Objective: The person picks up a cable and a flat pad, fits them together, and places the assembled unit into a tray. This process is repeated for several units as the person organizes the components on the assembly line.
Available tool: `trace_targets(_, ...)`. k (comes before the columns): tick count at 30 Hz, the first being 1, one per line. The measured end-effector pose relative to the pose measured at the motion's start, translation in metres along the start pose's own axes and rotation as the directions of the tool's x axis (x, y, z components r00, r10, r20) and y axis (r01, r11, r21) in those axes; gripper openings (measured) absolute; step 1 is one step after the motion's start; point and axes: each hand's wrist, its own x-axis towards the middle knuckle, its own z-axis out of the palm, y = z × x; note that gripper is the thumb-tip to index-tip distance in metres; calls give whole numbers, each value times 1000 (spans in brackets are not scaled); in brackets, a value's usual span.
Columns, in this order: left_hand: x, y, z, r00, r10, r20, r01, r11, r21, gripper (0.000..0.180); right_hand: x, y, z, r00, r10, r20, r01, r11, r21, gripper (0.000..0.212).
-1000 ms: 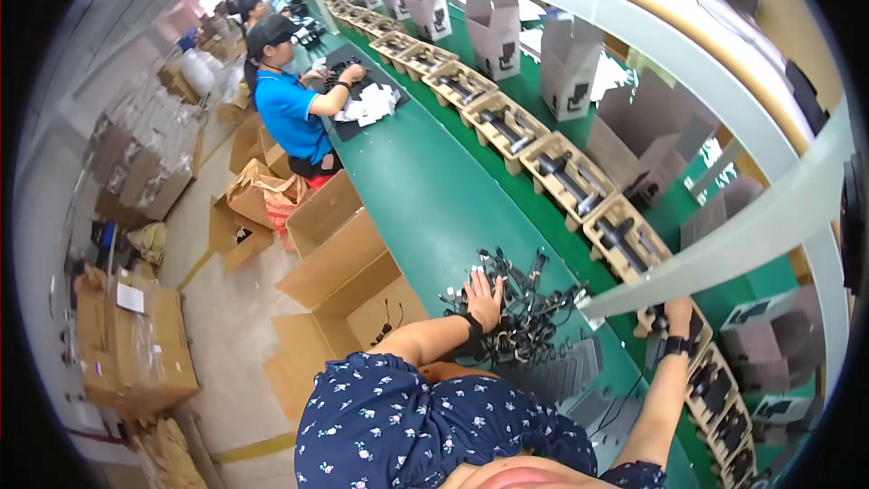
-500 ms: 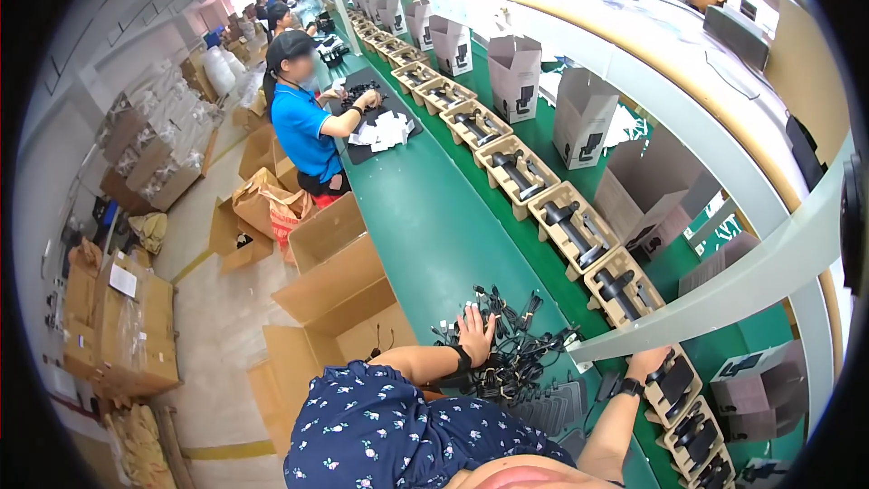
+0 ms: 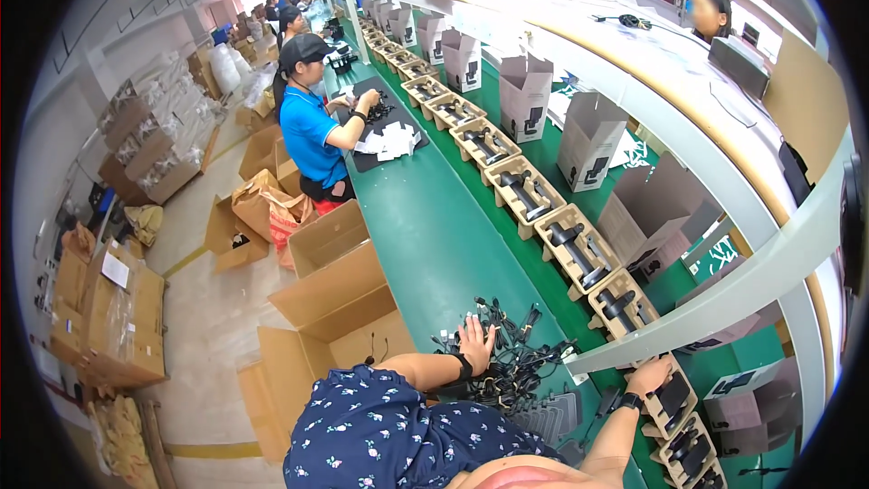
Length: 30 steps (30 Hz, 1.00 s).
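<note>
My left hand (image 3: 474, 344) lies open, fingers spread, on a tangled pile of black cables (image 3: 511, 371) with small white connectors. My right hand (image 3: 648, 377) rests at the edge of a tan moulded pulp tray (image 3: 685, 417) that holds a flat black part (image 3: 672, 393). The right fingers are bent toward the tray, and their grip is too unclear to make out. Flat grey pieces (image 3: 554, 414) are stacked beside the cables, partly behind my body. A dark object (image 3: 609, 400) lies near my right wrist.
Pulp trays with black parts (image 3: 579, 255) run in a row along the green bench (image 3: 434, 244). Tall open boxes (image 3: 590, 140) stand behind. A white post (image 3: 688, 321) slants above my right hand. Open cartons (image 3: 335, 299) stand left; a person in blue (image 3: 308, 127) works beyond.
The view has shifted slightly, so bench and boxes sit lower. My left hand stays on the cables. My right hand remains at the tray, with more of its fingers showing over the edge.
</note>
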Motion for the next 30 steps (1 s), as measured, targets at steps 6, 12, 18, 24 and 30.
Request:
trace_targets(6, 6, 1, 5, 1000, -17, -4, 17, 999, 33, 69, 7, 30, 10, 986, -99, 137, 86, 991, 99, 23)
trace_targets(12, 7, -5, -1, 999, -14, 43, 15, 1000, -22, 75, -5, 28, -33, 982, -128, 140, 158, 960, -230, 21)
trace_targets(18, 12, -10, -7, 998, -5, 68, 8, 999, -36, 70, 6, 29, -9, 986, -76, 146, 99, 983, -153, 25)
trace_targets(24, 25, -23, 16, 999, 16, -33, -20, 989, -144, 65, 15, 79, 1, 975, -121, 186, 60, 950, 306, 30)
trace_targets(30, 22, -57, 0, 988, 150, 41, -119, 897, -426, 64, -67, 87, -40, 974, -89, -208, 141, 958, 250, 25)
